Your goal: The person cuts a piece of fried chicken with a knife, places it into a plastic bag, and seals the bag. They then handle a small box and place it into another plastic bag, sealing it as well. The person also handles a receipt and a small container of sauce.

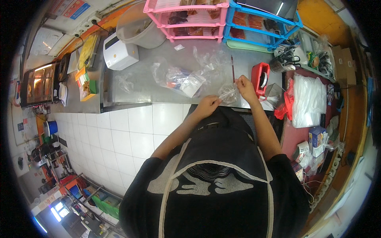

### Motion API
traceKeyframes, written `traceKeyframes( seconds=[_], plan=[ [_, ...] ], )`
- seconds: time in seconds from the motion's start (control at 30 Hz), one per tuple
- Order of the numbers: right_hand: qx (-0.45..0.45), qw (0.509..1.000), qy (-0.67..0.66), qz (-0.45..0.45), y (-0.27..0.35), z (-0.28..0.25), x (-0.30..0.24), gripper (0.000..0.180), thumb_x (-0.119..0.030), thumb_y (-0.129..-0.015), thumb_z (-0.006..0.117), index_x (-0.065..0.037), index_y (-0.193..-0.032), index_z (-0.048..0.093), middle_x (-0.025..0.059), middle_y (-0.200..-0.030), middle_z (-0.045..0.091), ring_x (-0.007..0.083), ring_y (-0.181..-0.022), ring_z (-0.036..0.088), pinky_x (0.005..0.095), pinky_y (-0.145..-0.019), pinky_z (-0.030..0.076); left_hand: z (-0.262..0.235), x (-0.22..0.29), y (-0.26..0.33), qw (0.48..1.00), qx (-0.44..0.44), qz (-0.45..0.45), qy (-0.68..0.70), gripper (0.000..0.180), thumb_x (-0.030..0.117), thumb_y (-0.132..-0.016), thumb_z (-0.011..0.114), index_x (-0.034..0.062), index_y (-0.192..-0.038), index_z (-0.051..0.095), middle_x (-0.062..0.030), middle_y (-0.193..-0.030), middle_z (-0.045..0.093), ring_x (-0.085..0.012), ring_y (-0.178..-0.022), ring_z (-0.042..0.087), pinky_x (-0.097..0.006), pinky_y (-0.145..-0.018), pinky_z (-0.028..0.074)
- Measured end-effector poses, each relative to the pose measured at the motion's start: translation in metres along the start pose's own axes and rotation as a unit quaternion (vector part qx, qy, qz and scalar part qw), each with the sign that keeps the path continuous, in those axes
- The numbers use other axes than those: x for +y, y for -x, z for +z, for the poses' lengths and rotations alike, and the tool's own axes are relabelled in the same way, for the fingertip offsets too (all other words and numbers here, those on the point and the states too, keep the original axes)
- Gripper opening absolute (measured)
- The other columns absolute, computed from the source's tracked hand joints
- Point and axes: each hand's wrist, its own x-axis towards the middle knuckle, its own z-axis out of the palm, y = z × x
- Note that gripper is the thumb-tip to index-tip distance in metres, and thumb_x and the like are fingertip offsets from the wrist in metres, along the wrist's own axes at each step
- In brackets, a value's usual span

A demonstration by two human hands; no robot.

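One grey metal desk [145,91] stretches ahead of both hands and off to their left. Beyond them stand two plastic racks: one pink rack [192,26], ahead of the left hand, and one blue rack [229,20], ahead of the right. One big clear tub [152,39] sits left of the pink rack, with one white machine [118,54] nearer the hands. One stack of clear bags [309,101] lies well right of the right hand. Three crumpled wraps [186,81] lie ahead and left of the hands. One red tape dispenser [260,77] stands just right of the right hand.

The two hands are apart, one small clear bag [228,94] between them by the desk's near edge. The left hand [209,105] pinches its left side; the right hand [247,88] is closed at its upper right, though whether it grips plastic is unclear.

The step in hand seems to be working this bag with the fingertips; any next move would call for a light, steady pinch.

One thin dark stick [233,68] lies just ahead of the right fingertips.
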Motion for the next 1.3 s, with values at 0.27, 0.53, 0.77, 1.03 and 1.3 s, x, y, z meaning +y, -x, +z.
traceKeyframes(
  seconds=[0.27,0.53,0.77,1.03,1.3],
  plan=[
    [0.051,0.888,0.359,-0.283,0.06,0.038,-0.058,0.072,-0.024,-0.072,0.081,-0.014,-0.137,0.052,0.0225,-0.139,0.043,0.044,-0.128,0.044,0.0539,-0.101,0.044,-0.013,0.046,-0.009,0.982,0.088,0.11,-0.129,0.029,0.013,-0.091,0.064,0.0052,-0.118,0.059,-0.014,-0.105,0.063,-0.0309,-0.102,0.06,-0.043,-0.089,0.046],
    [0.007,0.99,0.136,-0.045,0.035,0.019,-0.018,0.066,-0.018,-0.074,0.08,-0.012,-0.134,0.052,0.0234,-0.134,0.047,0.0407,-0.12,0.051,0.0474,-0.099,0.047,-0.152,0.059,-0.014,0.743,0.593,0.023,-0.31,0.077,0.021,-0.076,0.082,-0.0013,-0.139,0.043,-0.0218,-0.134,0.051,-0.0411,-0.13,0.042,-0.05,-0.111,0.03],
    [0.137,0.942,-0.206,-0.225,0.034,0.051,-0.126,0.065,-0.019,-0.082,0.079,-0.001,-0.134,0.044,0.0127,-0.126,0.048,0.0257,-0.122,0.048,0.0377,-0.104,0.04,-0.219,0.039,-0.002,0.873,0.401,-0.197,-0.194,0.033,0.027,-0.085,0.074,-0.0008,-0.101,0.066,-0.0155,-0.086,0.066,-0.0239,-0.082,0.063,-0.04,-0.071,0.046],
    [-0.169,0.916,0.097,-0.352,-0.019,0.149,-0.221,0.066,-0.013,-0.072,0.079,-0.014,-0.132,0.052,0.0199,-0.126,0.048,0.042,-0.121,0.047,0.0499,-0.101,0.043,-0.226,0.048,0.008,0.921,0.316,-0.106,0.203,0.025,0.022,-0.1,0.056,0.0036,-0.108,0.07,0.0036,-0.062,0.05,-0.0054,-0.056,0.044,-0.024,-0.054,0.035],
    [-0.001,0.924,0.32,-0.209,-0.033,0.185,-0.201,0.068,-0.01,-0.069,0.078,-0.014,-0.131,0.051,0.0218,-0.129,0.045,0.0445,-0.12,0.045,0.0523,-0.097,0.045,-0.252,0.05,0.025,0.966,0.144,-0.156,0.149,0.026,0.017,-0.102,0.053,0.005,-0.12,0.067,0.0066,-0.061,0.041,-0.004,-0.056,0.039,-0.023,-0.054,0.032]
  ],
)
